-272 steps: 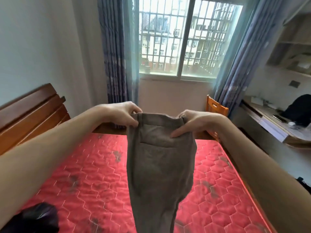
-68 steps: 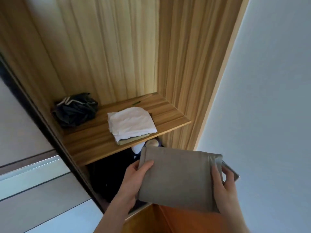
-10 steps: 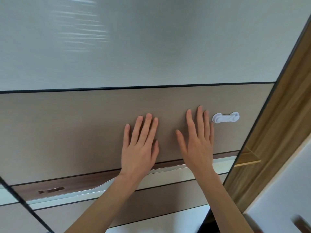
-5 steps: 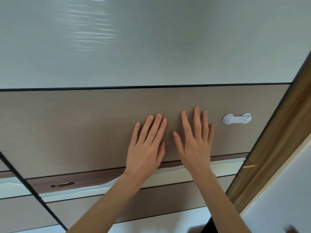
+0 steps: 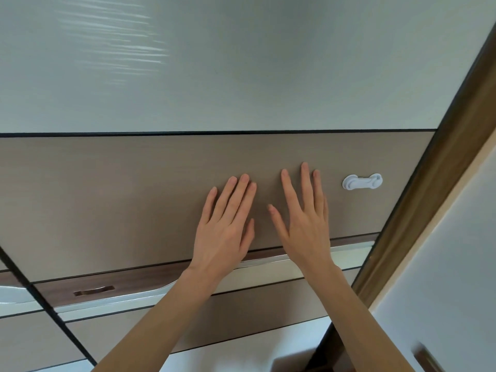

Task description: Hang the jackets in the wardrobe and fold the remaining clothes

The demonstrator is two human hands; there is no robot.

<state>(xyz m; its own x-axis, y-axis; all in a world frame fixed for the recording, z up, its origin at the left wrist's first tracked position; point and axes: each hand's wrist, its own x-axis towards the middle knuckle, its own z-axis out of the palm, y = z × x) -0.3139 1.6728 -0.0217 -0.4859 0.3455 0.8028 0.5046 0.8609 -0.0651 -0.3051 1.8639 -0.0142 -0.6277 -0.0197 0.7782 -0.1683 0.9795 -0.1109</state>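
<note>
Both forearms reach up from the bottom edge w/ nothing held. Left hand (image 5: 224, 232) lies flat on the brown mid panel of the sliding wardrobe door (image 5: 107, 200), fingers extended and close together, thumb out to the side. Right hand (image 5: 304, 221) is flat on the same panel just beside it, fingers a bit more fanned, thumb angled toward the left hand. Palms look pressed to the surface, prob. pushing the door sideways to shut it.

Task's things: no jackets or folded clothes in view; presumably behind the door, can't confirm.

Below the wrists runs a silver trim strip (image 5: 268, 267) and, further left, a recessed pull slot (image 5: 94, 290). Right of the right hand, near but apart, is a white child-lock latch (image 5: 362, 181). Beyond that, the wood-grain wardrobe frame (image 5: 440, 183), w/ only a thin dark gap left at the door's edge.

Risks:
- flat palms on a smooth panel can slip; friction is the only grip.
- hard push → door bangs the frame and rebounds.
- any fabric hanging past the shelf edge could get pinched in the closing gap.
- right fingers could catch the latch.
</note>
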